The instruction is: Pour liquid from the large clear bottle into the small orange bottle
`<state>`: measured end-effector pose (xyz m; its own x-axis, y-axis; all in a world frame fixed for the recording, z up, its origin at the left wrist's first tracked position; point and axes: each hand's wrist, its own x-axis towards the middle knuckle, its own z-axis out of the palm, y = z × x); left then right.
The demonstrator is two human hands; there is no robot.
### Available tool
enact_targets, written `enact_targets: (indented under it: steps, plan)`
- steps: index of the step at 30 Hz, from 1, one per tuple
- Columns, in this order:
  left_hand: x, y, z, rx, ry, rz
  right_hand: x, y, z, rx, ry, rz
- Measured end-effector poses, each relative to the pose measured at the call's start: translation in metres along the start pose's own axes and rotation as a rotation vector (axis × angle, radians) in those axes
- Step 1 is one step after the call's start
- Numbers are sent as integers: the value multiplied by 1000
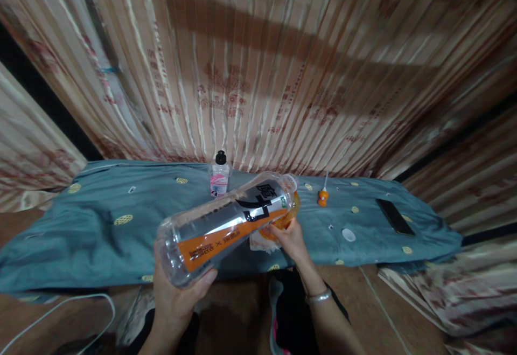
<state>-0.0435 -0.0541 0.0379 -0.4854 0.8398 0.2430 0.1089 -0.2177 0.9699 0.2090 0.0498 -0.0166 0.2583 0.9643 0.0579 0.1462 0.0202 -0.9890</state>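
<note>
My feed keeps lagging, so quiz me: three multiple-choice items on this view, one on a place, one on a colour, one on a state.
1. Where does the dark phone lie?
A. On the blue cloth's right end
B. On the brown floor
C. Beside the small bottle with the black cap

2. What colour is the band on the big clear bottle?
A. Green
B. Orange
C. Purple

3. How is the big clear bottle held?
A. Upright on the cloth
B. Tipped over, neck away from the person
C. Lying loose on the floor

Answers:
1. A: the phone rests on the blue cloth near its right end, far from the small bottle.
2. B: an orange band runs along the label.
3. B: the left hand grips its base and its neck meets an orange thing at the right hand.
</note>
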Motion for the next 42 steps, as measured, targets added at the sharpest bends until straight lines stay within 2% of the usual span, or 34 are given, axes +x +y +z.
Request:
enact_targets:
  steps: [3,6,11,17,20,22,31,36,42]
  plan:
    - [-3,5,5,6,-11,-20,0,1,-1,13,-19,4]
    - [-3,4,5,-22,49,-26,1,3,-1,2,-8,-2]
    - [0,0,1,-2,-43,-33,1,3,-1,3,-2,7]
    - [-5,3,7,-33,75,-21,0,0,-2,-29,5,14]
    - [-2,-1,2,-11,-21,-30,1,-1,-1,-30,12,16]
    - [0,-4,-2,4,-35,-5,1,-1,-1,-37,19,22]
    - [-1,-2,0,7,11,-4,0,0,0,-1,-11,6]
    - [1,-5,-3,41,-15,-32,1,1,0,-21,4,-6]
    - [2,-10,-5,41,-33,20,0,1,-1,7,-15,-18]
